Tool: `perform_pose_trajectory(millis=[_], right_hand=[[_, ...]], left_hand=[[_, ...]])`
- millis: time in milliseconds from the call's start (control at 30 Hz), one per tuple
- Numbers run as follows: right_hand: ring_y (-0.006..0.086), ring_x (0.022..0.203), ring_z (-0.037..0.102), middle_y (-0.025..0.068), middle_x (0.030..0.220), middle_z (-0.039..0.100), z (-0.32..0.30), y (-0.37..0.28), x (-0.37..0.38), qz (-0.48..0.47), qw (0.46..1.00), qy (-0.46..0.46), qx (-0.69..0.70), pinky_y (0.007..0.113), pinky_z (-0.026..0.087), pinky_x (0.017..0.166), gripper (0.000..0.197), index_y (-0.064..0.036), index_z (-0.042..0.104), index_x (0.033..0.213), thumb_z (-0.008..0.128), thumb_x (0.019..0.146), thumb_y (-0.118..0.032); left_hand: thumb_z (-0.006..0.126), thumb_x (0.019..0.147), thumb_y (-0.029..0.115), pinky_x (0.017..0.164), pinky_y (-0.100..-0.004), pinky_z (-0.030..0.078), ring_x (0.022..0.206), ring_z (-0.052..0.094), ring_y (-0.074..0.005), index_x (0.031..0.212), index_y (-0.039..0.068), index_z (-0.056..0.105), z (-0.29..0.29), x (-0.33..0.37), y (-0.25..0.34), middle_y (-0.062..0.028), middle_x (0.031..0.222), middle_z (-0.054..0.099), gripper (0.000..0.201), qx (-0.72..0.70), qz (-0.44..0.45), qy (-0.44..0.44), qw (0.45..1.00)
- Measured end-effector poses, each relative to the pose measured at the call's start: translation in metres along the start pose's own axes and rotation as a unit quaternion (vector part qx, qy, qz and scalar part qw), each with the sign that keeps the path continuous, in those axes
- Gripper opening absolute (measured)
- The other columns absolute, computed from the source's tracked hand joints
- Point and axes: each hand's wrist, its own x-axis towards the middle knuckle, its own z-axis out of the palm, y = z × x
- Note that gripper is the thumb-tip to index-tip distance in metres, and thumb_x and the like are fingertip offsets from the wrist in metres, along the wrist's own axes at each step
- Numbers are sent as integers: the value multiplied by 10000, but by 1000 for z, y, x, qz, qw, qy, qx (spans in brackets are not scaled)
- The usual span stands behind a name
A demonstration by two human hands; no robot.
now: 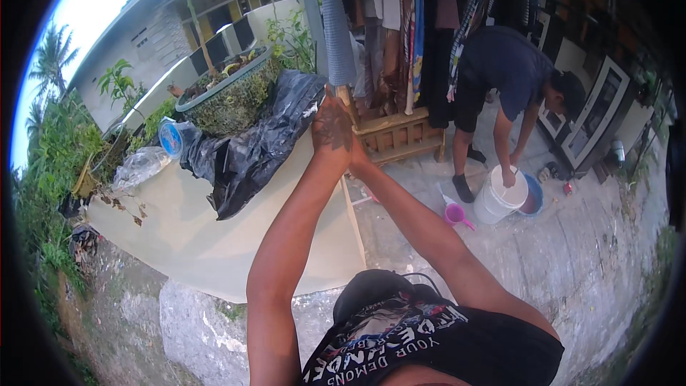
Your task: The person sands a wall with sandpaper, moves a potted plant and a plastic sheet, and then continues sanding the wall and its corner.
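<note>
Both my arms stretch forward and my hands meet at the lower end of a hanging grey-blue striped cloth (334, 36). My left hand (332, 127) is closed round the cloth's bottom end, with dark markings across its back. Pressed against it from the right, my right hand (357, 156) is closed there too, partly covered by the left. The fingertips of both hands are hidden. Just beyond them stands a low slatted wooden rack (400, 137). Other garments (389, 0) hang close by on the right.
At the right, a person (507, 71) bends over a white bucket (500, 196), a hand inside. A blue basin (532, 196) and pink dipper (457, 214) are beside it. Black plastic sheeting (250, 136) and a planter (232, 104) stand left on a pale board (236, 243).
</note>
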Motion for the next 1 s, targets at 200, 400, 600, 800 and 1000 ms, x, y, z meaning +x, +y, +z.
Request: perform_pose_trajectory(millis=[200, 400, 600, 800, 1000], right_hand=[[270, 1256, 533, 170, 1368, 571, 35, 7, -8, 4, 999, 30, -23, 357, 393, 1062, 525, -20, 453, 1442, 392, 1066, -381], [278, 1287, 506, 177, 1396, 543, -27, 25, 22, 42, 994, 73, -76, 362, 371, 1085, 545, -13, 421, 1463, 388, 1068, -386], [286, 1317, 478, 185, 1425, 515, 12, 68, -34, 87, 992, 66, -56, 367, 350, 1108, 566, -6, 389, 1484, 384, 1070, -391], [308, 1479, 256, 168, 1631, 136, 7, 42, -35, 1, 971, 18, -239, 371, 236, 1185, 751, -31, 170, 1584, 545, 1015, -344], [356, 1533, 118, 249, 1634, 163, 28, -6, -36, -148, 987, 49, -42, 386, 116, 1229, 659, 0, 127, 1585, 259, 1093, -419]], left_hand=[[463, 1028, 111, 1156, -320, 320, 1449, 325, -206, 1559, -3, 228, -7, -19, 35, -97, 1564, 345, 592, -28, 91, -173, 980], [597, 908, 67, 1193, -380, 236, 1362, 411, -263, 1380, 1, 504, -55, 11, -2, -140, 1399, 516, 486, 335, 379, -140, 851], [580, 957, 229, 1092, -368, 417, 1273, 539, -332, 1355, -5, 530, 0, -4, -53, -202, 1391, 533, 464, 942, 248, -26, 225], [664, 914, 372, 982, -439, 530, 1224, 584, -391, 1224, 16, 641, 36, 11, -130, -220, 1348, 565, 473, 793, -13, 30, -609], [749, 841, 352, 900, -402, 579, 1154, 642, -297, 964, 101, 742, 39, 10, -141, -54, 1095, 703, 280, 791, 54, -28, -609]])
